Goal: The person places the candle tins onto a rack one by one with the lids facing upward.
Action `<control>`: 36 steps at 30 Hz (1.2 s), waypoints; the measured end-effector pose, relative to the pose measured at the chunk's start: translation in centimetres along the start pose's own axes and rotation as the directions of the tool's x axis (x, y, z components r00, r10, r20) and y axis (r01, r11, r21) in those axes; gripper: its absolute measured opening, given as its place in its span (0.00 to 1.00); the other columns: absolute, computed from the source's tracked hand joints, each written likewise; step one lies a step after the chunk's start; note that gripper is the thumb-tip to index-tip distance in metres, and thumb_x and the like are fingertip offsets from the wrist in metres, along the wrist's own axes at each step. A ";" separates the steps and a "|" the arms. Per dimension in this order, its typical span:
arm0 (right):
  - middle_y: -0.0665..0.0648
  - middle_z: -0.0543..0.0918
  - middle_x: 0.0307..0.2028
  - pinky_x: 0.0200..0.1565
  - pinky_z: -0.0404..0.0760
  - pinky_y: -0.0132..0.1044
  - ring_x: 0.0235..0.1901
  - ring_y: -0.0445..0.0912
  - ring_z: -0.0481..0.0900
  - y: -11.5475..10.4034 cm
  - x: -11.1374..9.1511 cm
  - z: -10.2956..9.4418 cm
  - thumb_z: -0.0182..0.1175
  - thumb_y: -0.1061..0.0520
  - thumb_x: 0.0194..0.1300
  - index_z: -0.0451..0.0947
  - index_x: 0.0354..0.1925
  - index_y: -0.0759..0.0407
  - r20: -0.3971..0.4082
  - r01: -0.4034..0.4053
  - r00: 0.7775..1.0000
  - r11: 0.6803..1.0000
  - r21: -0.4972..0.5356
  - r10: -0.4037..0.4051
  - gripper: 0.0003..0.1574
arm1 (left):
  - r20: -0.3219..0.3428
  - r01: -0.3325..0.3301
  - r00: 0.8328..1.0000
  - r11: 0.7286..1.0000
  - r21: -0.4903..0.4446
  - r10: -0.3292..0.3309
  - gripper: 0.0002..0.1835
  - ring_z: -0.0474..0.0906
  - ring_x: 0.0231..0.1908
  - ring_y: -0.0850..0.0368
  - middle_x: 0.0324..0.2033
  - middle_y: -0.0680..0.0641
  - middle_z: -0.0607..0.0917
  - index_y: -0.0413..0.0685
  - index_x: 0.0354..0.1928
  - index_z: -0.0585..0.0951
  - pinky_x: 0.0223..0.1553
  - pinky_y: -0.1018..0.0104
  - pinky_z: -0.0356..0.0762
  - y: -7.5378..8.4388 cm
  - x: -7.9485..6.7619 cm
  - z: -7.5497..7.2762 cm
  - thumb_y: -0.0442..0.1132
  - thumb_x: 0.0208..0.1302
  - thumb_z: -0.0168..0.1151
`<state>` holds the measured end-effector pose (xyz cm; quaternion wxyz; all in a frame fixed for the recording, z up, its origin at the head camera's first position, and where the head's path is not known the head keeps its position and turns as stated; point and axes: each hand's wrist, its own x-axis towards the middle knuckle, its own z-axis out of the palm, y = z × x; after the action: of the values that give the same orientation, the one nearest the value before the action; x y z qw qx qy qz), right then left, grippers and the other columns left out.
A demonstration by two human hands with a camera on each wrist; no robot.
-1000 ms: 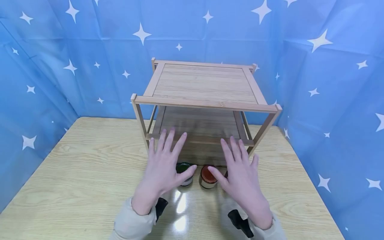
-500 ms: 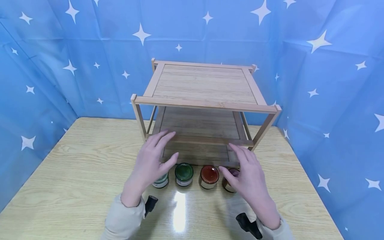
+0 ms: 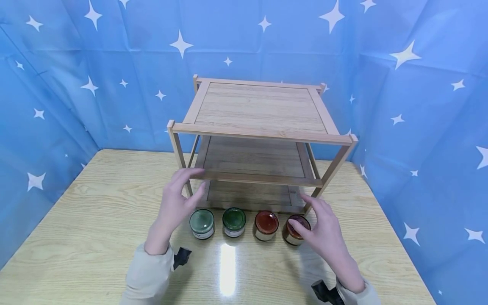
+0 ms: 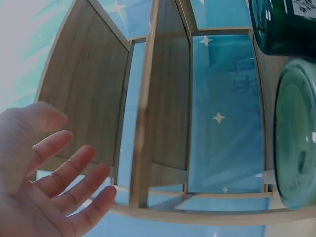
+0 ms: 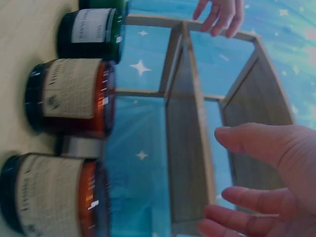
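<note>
Amber jar (image 3: 292, 237) near right fingers (image 5: 254, 199)

Blocked low before wooden rack (image 3: 263, 133) by pale green jar (image 3: 202, 222), dark green jar (image 3: 234, 221), red jar (image 3: 266, 224), brownish jar (image 3: 290, 235), narrowly spaced. Passable from front between rack's top shelf (image 3: 263, 103) and middle shelf (image 3: 253, 156). Walled behind rack by blue cloth (image 3: 221, 25).

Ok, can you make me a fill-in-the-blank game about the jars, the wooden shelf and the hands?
In the head view, ____ round glass jars stand in a row before the pale wooden shelf rack.
Counting from the left, the round dark green glass jar is ____.
The person's bare right hand is nearest the row's ____ end.
The blue cloth backdrop shows white four-pointed ____.

Missing words: four; second; right; stars.
</note>
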<state>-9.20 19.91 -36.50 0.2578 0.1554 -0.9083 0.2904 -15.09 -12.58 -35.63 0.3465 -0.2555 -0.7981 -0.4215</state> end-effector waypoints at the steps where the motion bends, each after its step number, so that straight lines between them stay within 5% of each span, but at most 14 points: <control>1: 0.64 0.79 0.43 0.37 0.78 0.52 0.42 0.57 0.76 0.2 -0.2 0.0 0.75 0.64 0.40 0.73 0.53 0.69 0.009 -0.007 1.000 1.000 0.005 0.007 0.39 | -0.011 0.017 1.000 1.000 -0.021 -0.018 0.15 0.78 0.41 0.48 0.40 0.40 0.83 0.34 0.44 0.79 0.38 0.53 0.79 -0.2 0.0 -0.1 0.26 0.52 0.64; 10: 0.65 0.79 0.47 0.36 0.80 0.49 0.45 0.56 0.77 2.1 -1.7 0.2 0.76 0.64 0.41 0.71 0.54 0.70 0.116 -0.093 0.990 0.994 0.058 0.085 0.41 | -0.107 0.077 0.990 0.987 -0.143 -0.093 0.11 0.79 0.36 0.55 0.35 0.40 0.84 0.34 0.38 0.81 0.38 0.68 0.81 -2.0 -0.4 -0.6 0.20 0.51 0.62; 19: 0.70 0.75 0.52 0.43 0.80 0.54 0.50 0.62 0.74 4.1 -2.9 0.5 0.76 0.64 0.41 0.65 0.58 0.73 0.303 -0.240 0.935 0.956 0.168 0.182 0.47 | -0.199 0.186 0.950 0.946 -0.265 -0.243 0.08 0.77 0.37 0.62 0.32 0.33 0.80 0.26 0.36 0.76 0.39 0.78 0.78 -3.6 -1.1 -0.7 0.16 0.53 0.57; 25: 0.72 0.74 0.53 0.43 0.80 0.55 0.51 0.64 0.72 5.3 -3.5 1.2 0.74 0.65 0.41 0.63 0.59 0.73 0.340 -0.294 0.917 0.929 0.225 0.208 0.48 | -0.167 0.253 0.929 0.897 -0.364 -0.330 0.13 0.75 0.40 0.60 0.39 0.37 0.77 0.23 0.43 0.73 0.39 0.77 0.78 -4.3 -1.6 -0.5 0.16 0.54 0.57; 36: 0.71 0.75 0.49 0.45 0.81 0.48 0.49 0.63 0.73 6.3 -4.1 2.4 0.75 0.68 0.37 0.62 0.57 0.73 0.355 -0.377 0.895 0.881 0.285 0.268 0.49 | -0.081 0.326 0.899 0.782 -0.531 -0.430 0.18 0.76 0.42 0.61 0.43 0.49 0.77 0.39 0.47 0.76 0.42 0.74 0.79 -5.5 -2.3 -0.2 0.17 0.55 0.56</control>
<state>-9.50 23.93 -43.34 0.0301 0.0860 -0.8845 0.4576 -17.44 -15.82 -40.02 0.2529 -0.1279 -0.6561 -0.6994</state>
